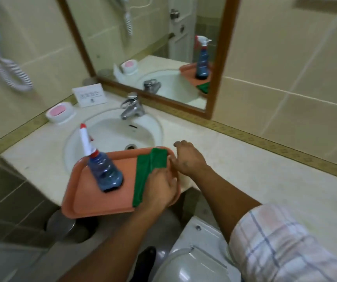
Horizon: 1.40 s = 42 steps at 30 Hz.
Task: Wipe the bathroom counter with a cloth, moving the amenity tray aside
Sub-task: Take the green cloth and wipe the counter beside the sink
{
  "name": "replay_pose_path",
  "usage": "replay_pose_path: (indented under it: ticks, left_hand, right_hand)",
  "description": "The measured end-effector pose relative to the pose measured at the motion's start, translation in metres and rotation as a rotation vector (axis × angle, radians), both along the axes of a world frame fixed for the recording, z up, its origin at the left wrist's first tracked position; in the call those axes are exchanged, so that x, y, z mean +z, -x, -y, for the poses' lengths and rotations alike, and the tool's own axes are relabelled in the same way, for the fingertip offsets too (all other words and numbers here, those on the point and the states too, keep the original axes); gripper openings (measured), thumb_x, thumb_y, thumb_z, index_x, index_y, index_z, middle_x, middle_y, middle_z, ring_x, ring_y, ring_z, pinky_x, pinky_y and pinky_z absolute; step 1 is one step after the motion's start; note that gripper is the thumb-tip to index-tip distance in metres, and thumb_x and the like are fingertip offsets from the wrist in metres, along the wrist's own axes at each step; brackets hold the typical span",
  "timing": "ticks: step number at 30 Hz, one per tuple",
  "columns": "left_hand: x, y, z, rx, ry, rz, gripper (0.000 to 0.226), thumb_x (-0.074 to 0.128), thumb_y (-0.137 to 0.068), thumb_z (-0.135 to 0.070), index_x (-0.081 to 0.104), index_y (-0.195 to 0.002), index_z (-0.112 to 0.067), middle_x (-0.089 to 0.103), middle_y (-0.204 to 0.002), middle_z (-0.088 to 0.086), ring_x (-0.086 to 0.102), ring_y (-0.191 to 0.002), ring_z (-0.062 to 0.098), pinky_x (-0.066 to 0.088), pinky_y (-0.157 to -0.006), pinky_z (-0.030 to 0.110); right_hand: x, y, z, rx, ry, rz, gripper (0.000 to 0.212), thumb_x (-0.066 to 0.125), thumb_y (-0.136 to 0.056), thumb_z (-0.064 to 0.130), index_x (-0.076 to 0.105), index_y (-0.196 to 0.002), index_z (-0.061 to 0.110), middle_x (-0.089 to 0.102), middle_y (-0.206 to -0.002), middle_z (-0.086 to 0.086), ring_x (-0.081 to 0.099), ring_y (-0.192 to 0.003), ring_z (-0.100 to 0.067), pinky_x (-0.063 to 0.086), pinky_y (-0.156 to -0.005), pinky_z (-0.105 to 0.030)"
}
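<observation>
An orange amenity tray hangs tilted over the front of the sink and past the counter's edge. On it stand a spray bottle of blue liquid and, along its right side, a folded green cloth. My left hand grips the tray's near right rim and lies over the cloth's lower end. My right hand holds the tray's right rim by the far corner, with its thumb against the rim and its fingers curled. The beige bathroom counter stretches away to the right.
A white sink with a chrome tap is set in the counter. A soap dish and a white card stand at the back left. A mirror hangs behind. A toilet and a metal bin are below.
</observation>
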State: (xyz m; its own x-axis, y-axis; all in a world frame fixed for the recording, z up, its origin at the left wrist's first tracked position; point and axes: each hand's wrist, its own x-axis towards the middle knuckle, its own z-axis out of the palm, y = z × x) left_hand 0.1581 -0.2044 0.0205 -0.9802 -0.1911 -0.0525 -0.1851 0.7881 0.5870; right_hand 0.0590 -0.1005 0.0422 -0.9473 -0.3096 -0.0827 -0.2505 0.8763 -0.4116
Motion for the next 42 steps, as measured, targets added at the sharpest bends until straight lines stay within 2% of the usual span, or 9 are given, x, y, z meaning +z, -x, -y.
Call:
replay_pose_path:
  ticks: [4,13,16,20,25,30,34,38,42]
  left_hand:
    - [-0.020,-0.022,0.026,0.214,0.081,0.101,0.033,0.056,-0.088,-0.036,0.059,-0.110,-0.011,0.058,-0.110,0.009,0.052,-0.108,0.027,0.045,-0.092,0.039]
    - [-0.037,-0.015,0.049,0.454,0.146,0.318,0.080,0.067,-0.065,-0.063,0.046,-0.119,-0.008,0.052,-0.123,0.014,0.049,-0.115,0.034,0.041,-0.094,0.044]
    - [-0.037,-0.007,0.060,0.440,0.026,0.398,0.076,0.071,-0.059,-0.066,0.054,-0.108,-0.010,0.065,-0.106,0.011,0.062,-0.099,0.034,0.051,-0.082,0.039]
    - [-0.024,0.003,0.064,0.326,-0.142,0.332,0.030,0.068,-0.066,-0.041,0.066,-0.083,-0.017,0.072,-0.085,0.009,0.065,-0.078,0.032,0.055,-0.070,0.035]
    - [0.003,0.016,0.053,0.293,-0.326,0.110,0.019,0.073,-0.070,-0.024,0.059,-0.083,-0.027,0.068,-0.075,-0.010,0.066,-0.070,0.014,0.047,-0.057,0.026]
    - [0.006,0.058,-0.038,0.171,-0.912,0.248,0.031,0.080,-0.070,-0.015,0.065,-0.097,-0.016,0.076,-0.089,0.005,0.074,-0.074,0.020,0.060,-0.061,0.033]
    - [-0.021,0.087,-0.094,-0.079,-0.350,0.266,0.029,0.071,-0.078,-0.043,0.059,-0.095,-0.022,0.065,-0.091,-0.008,0.060,-0.071,0.004,0.047,-0.054,0.017]
    - [-0.050,0.139,-0.091,-0.293,0.029,0.005,0.052,0.053,-0.092,-0.016,0.042,-0.143,-0.010,0.046,-0.147,0.010,0.045,-0.133,0.026,0.037,-0.108,0.036]
    - [-0.073,0.194,-0.075,-0.608,0.345,-0.035,0.059,0.038,-0.097,-0.013,0.022,-0.153,-0.008,0.019,-0.161,0.010,0.013,-0.149,0.025,0.011,-0.121,0.036]
  right_hand:
    - [-0.026,-0.004,0.061,0.038,-0.018,0.128,0.047,0.061,-0.087,0.038,0.054,-0.128,0.016,0.059,-0.125,-0.009,0.058,-0.112,-0.029,0.051,-0.091,-0.040]
    - [-0.042,0.003,0.106,-0.385,0.156,0.293,0.060,0.066,-0.083,0.018,0.039,-0.133,-0.001,0.046,-0.135,-0.023,0.055,-0.116,-0.037,0.052,-0.095,-0.044]
    - [-0.039,0.007,0.104,-0.419,0.357,0.330,0.045,0.062,-0.086,0.016,0.050,-0.129,0.006,0.056,-0.130,-0.017,0.059,-0.114,-0.031,0.054,-0.085,-0.035]
    - [-0.035,0.009,0.096,-0.401,0.473,0.444,0.002,0.064,-0.084,0.015,0.064,-0.082,0.016,0.067,-0.084,-0.006,0.061,-0.071,-0.018,0.048,-0.057,-0.023]
    - [-0.003,0.026,0.040,-0.536,0.596,0.478,0.023,0.083,-0.066,0.023,0.062,-0.074,0.017,0.064,-0.071,0.001,0.061,-0.061,-0.012,0.045,-0.046,-0.020]
    - [0.018,0.050,-0.078,-0.701,0.608,0.367,0.035,0.090,-0.061,0.025,0.064,-0.083,0.017,0.070,-0.085,-0.003,0.066,-0.070,-0.016,0.049,-0.048,-0.026]
    - [0.000,0.049,-0.139,-0.769,0.234,0.257,0.067,0.086,-0.068,0.032,0.055,-0.122,0.008,0.063,-0.120,-0.013,0.060,-0.110,-0.032,0.053,-0.087,-0.041]
    - [-0.041,0.021,-0.145,-0.589,0.065,-0.078,0.052,0.060,-0.090,0.031,0.046,-0.136,0.011,0.053,-0.136,-0.015,0.047,-0.123,-0.033,0.042,-0.100,-0.041]
    - [-0.082,0.017,-0.113,-0.403,-0.062,-0.058,0.058,0.036,-0.100,0.040,0.032,-0.151,0.014,0.025,-0.160,-0.014,0.018,-0.148,-0.032,0.012,-0.121,-0.043]
